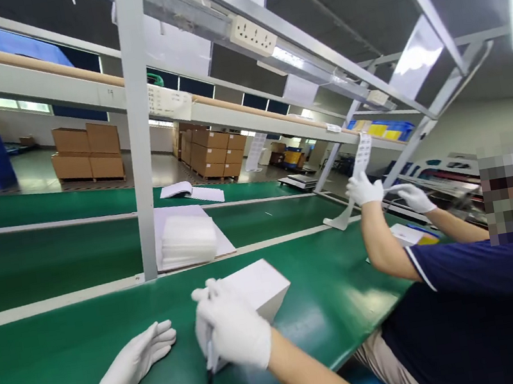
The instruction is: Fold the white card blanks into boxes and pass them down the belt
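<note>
My left hand (135,362), in a white glove, lies flat and open on the green work surface (46,374), holding nothing. My right hand (234,328), also gloved, is closed around a dark pen (210,365) whose tip points down at the surface. It rests against the near side of a small white box (262,288), which sits on the green surface just right of my left hand.
To my right a co-worker in a dark shirt (489,311) holds a long strip of labels (360,169) in both gloved hands. A stack of white foam sheets (189,240) lies beyond a grey upright post (138,139). Cardboard boxes (87,152) stand in the background.
</note>
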A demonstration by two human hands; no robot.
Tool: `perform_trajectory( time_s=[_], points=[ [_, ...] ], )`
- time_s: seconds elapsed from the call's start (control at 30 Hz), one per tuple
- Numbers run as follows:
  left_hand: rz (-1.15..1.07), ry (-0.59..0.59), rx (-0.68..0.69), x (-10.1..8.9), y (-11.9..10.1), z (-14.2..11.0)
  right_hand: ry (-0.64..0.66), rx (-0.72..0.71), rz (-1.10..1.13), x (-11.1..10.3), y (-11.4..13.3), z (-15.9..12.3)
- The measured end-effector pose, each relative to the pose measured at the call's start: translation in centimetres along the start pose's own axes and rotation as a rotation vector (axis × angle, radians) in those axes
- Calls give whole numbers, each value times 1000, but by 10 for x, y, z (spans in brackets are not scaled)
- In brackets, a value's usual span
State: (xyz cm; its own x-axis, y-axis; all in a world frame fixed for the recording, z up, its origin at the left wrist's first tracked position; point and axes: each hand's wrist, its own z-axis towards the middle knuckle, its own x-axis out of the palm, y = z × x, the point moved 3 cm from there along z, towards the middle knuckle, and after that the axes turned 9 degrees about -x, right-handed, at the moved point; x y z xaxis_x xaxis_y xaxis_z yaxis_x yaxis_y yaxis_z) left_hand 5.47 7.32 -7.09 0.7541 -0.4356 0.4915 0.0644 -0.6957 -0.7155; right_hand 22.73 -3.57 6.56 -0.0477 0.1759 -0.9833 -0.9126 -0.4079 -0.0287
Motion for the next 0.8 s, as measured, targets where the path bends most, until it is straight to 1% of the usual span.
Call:
perform_trajectory(
  time_s=[0.07, 0.13, 0.2, 0.23, 0.27, 0.3, 0.33, 0.4, 0.47, 0.53, 0.63, 0.7, 0.73, 0.8],
  points=[
    [-35, 50, -41, -2, 3, 5, -84, 217, -45, -1, -52, -27],
    [-62, 74, -51, -4, 4, 8, -224, 452, -123, -2, -91, -49],
    [-82, 81, -56, -6, 4, 12, -326, 641, -154, -1, -111, -63],
    [-93, 83, -57, -7, 5, 13, -340, 713, -127, 1, -115, -65],
    [-104, 87, -59, -8, 5, 15, -328, 760, -72, 6, -116, -66],
    [-115, 91, -61, -9, 6, 16, -302, 773, -2, 12, -114, -63],
    [-126, 97, -64, -10, 6, 18, -277, 741, 77, 20, -111, -59],
    [-148, 107, -75, -12, 8, 21, -267, 591, 212, 39, -101, -47],
    [-161, 112, -95, -14, 9, 24, -290, 454, 293, 60, -91, -34],
    [-163, 114, -108, -15, 9, 25, -304, 410, 326, 84, -80, -22],
    [-161, 116, -104, -14, 9, 25, -323, 401, 319, 113, -61, -5],
    [-154, 116, -89, -12, 8, 23, -346, 394, 313, 123, -50, 6],
    [-145, 113, -83, -10, 7, 21, -360, 389, 314, 125, -47, 12],
    [-125, 99, -76, -7, 6, 17, -391, 378, 316, 120, -51, 29]
  ],
)
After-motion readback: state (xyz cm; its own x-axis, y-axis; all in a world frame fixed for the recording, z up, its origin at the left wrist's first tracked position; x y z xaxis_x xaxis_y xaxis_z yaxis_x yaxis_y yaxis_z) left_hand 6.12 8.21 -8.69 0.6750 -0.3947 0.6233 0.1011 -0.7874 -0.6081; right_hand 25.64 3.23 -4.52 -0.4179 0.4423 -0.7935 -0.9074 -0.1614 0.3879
